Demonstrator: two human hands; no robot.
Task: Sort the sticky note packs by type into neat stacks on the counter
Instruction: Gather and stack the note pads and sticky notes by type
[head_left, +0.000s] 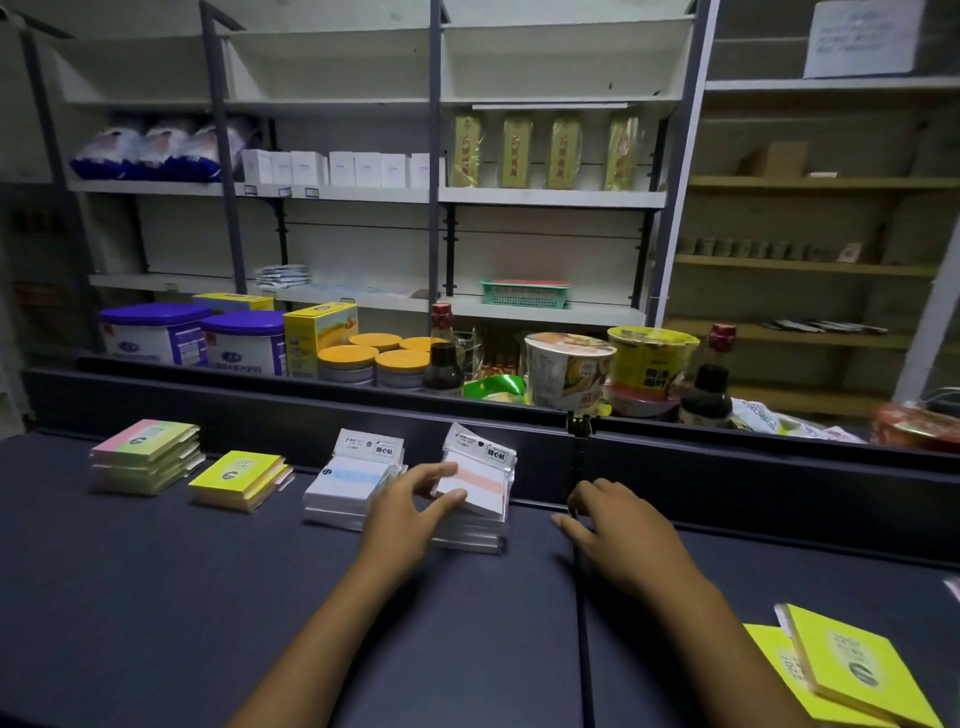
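Observation:
Four stacks of sticky note packs stand in a row on the dark counter (156, 597). At the far left is a pink-and-green stack (143, 454), then a yellow stack (240, 478), then a stack with a blue stripe (348, 480), then a stack with an orange stripe (480, 499). My left hand (410, 501) pinches the left edge of the top orange-striped pack, which sits tilted on its stack. My right hand (618, 525) rests open on the counter to the right of that stack, holding nothing. Two loose yellow packs (852, 670) lie at the near right.
A raised dark ledge (727, 457) runs along the back of the counter. Behind it stand tins, cup noodles (566, 369), sauce bottles (706, 384) and boxes. Shelving (550, 197) fills the background.

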